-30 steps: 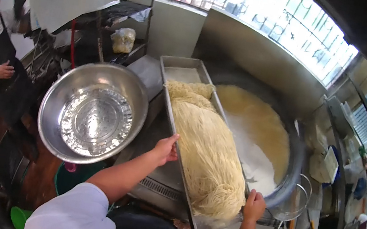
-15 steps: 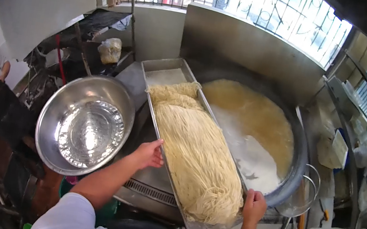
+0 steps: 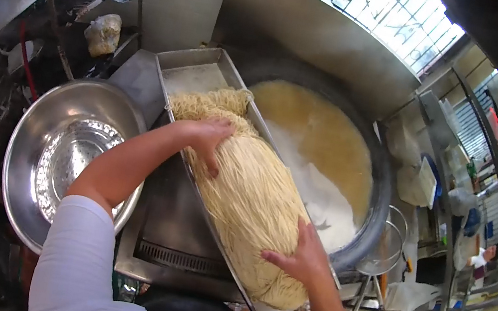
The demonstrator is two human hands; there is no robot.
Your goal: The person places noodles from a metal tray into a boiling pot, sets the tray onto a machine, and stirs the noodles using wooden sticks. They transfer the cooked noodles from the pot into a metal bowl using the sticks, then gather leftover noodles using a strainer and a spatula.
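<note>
While left hand (image 3: 207, 136) and right hand (image 3: 305, 258) lie spread on them, the noodles (image 3: 250, 188) stretch lengthwise from far-left to near-right.

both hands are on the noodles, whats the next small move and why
Probably curl the left hand and right hand inward to gather the noodles: both hands look open on the heap, the left towards its far end and the right towards its near end, and neither has a closed grip. The noodles fill most of the long metal tray.
</note>
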